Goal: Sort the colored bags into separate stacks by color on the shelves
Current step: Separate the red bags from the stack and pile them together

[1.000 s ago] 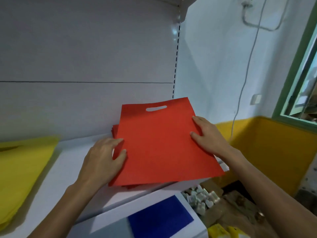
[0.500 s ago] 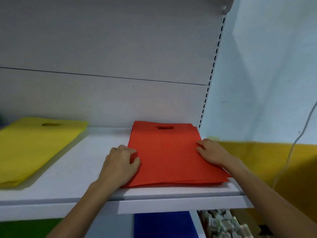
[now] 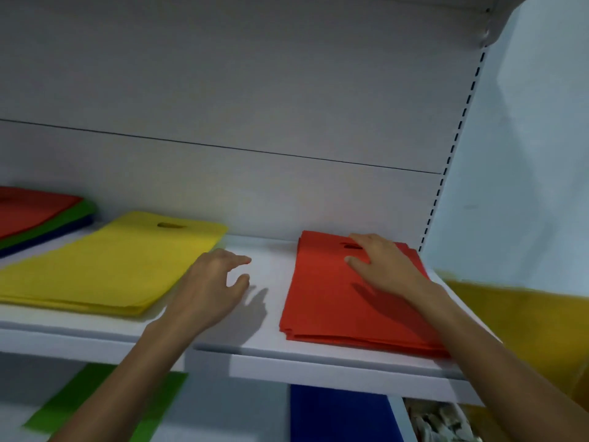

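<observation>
Right hand (image 3: 385, 266) fingers (image 3: 360, 240) lie pretty much straight, flat on the stack of red flat fabric bags (image 3: 325, 301) by the handle cutout, gripping nothing. Left hand (image 3: 210, 288) is loosely curled and empty over the white shelf (image 3: 274, 346), between the red stack and the stack of yellow fabric bags (image 3: 121, 266). A mixed red-green-blue pile (image 3: 38, 215) sits far left.
</observation>
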Demonstrator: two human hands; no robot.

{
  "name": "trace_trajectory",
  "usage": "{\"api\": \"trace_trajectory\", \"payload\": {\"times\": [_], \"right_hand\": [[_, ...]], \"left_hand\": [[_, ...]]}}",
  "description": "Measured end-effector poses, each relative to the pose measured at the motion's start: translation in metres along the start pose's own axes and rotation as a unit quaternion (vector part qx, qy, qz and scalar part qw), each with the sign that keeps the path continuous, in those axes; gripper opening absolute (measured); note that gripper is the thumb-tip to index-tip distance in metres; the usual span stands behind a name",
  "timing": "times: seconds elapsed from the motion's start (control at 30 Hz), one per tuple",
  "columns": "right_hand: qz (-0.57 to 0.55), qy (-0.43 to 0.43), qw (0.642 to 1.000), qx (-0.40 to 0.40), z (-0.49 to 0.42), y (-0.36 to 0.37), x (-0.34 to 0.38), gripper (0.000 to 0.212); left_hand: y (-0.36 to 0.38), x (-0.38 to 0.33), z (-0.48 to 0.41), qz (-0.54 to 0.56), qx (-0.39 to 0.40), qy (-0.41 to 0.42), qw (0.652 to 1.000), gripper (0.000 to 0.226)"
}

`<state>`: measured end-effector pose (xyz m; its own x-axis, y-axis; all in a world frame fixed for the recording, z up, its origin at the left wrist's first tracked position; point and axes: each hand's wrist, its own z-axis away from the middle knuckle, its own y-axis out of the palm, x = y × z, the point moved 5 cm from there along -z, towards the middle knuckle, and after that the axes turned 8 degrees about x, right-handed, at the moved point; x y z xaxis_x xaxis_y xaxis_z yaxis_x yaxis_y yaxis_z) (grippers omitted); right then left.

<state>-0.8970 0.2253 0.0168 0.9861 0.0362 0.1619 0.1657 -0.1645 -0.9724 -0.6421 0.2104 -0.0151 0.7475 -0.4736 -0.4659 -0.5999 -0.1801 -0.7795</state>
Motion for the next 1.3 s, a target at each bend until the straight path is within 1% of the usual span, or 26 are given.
{"api": "trace_trajectory", "payload": {"times": [0.07,0.13,0.23,0.4,0.53,0.63,0.87,1.0,1.13,1.3], "right_hand": [[-0.007,-0.046,0.999,-0.003,-0.010,0.007,0.048,0.054],[-0.023,-0.086,0.996,-0.005,-0.020,0.016,0.099,0.054],[-0.056,-0.135,0.989,-0.010,-0.033,0.030,0.180,0.053],[-0.075,-0.206,0.976,-0.013,-0.050,0.057,0.310,0.052],[-0.084,-0.250,0.964,-0.003,-0.057,0.076,0.395,0.053],[-0.075,-0.277,0.958,0.006,-0.068,0.079,0.442,0.054],[-0.069,-0.307,0.949,-0.025,-0.125,0.075,0.505,0.054],[-0.056,-0.289,0.955,-0.014,-0.159,0.081,0.528,0.052],[-0.051,-0.254,0.966,-0.006,-0.191,0.094,0.539,0.050],[-0.082,-0.158,0.984,-0.024,-0.230,0.112,0.546,0.038]], "left_hand": [[-0.030,0.028,0.015,0.000,-0.027,-0.026,0.999,0.032],[-0.063,0.058,0.033,-0.014,-0.049,-0.048,0.998,0.040],[-0.113,0.111,0.062,-0.044,-0.057,-0.078,0.994,0.030],[-0.189,0.196,0.113,-0.067,-0.080,-0.114,0.988,0.032],[-0.229,0.249,0.138,-0.085,-0.092,-0.140,0.982,0.034],[-0.251,0.280,0.139,-0.097,-0.100,-0.156,0.978,0.035],[-0.271,0.337,0.109,-0.087,-0.110,-0.154,0.978,0.035],[-0.287,0.372,0.097,-0.097,-0.113,-0.158,0.976,0.035],[-0.303,0.415,0.075,-0.087,-0.105,-0.160,0.978,0.033],[-0.310,0.485,0.039,-0.051,-0.084,-0.175,0.980,0.029]]}}
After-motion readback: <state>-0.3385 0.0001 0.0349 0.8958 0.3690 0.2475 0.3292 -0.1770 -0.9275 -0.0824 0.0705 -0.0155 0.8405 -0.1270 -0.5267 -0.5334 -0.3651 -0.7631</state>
